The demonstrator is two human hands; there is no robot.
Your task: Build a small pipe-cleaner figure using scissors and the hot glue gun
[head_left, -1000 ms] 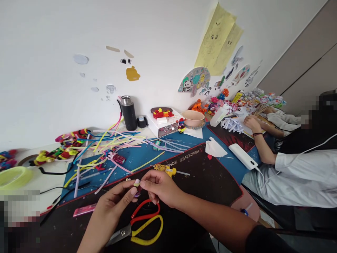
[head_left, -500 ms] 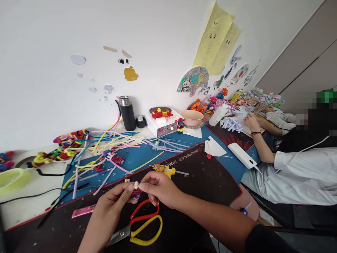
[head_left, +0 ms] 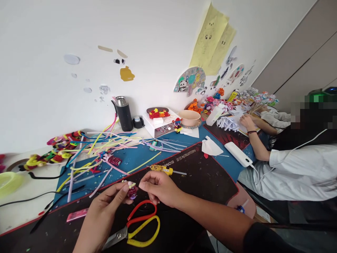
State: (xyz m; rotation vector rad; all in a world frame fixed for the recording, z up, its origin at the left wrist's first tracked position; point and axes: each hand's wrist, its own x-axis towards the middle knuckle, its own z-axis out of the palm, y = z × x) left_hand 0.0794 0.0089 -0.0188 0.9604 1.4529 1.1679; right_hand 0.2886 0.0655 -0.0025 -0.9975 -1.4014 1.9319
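Observation:
My left hand (head_left: pixel 106 202) pinches a small fuzzy pipe-cleaner piece (head_left: pixel 132 192), dark red and purple with pale tips on top. Just right of it, my right hand (head_left: pixel 161 186) is curled with thumb and forefinger together; whether anything is between them cannot be seen. Below the hands lie scissors (head_left: pixel 143 230) with one red and one yellow handle, on a black mat (head_left: pixel 200 196). A yellow glue gun (head_left: pixel 162 170) rests just beyond my right hand. Farther left, a maroon pipe-cleaner figure (head_left: pixel 113 160) lies among loose pipe cleaners (head_left: pixel 105 140).
Along the wall stand a black flask (head_left: pixel 123 116), a white box (head_left: pixel 158 123) and a pink bowl (head_left: pixel 189 118). A white power bank (head_left: pixel 238 154) lies at right, beside a seated co-worker's arm (head_left: pixel 262 144). A pink pack (head_left: pixel 77 215) lies near my left wrist.
My right fingers have come away from the pipe-cleaner piece, leaving a small gap. My left hand has shifted slightly left with the piece, which shows more. The whole view has shifted a little.

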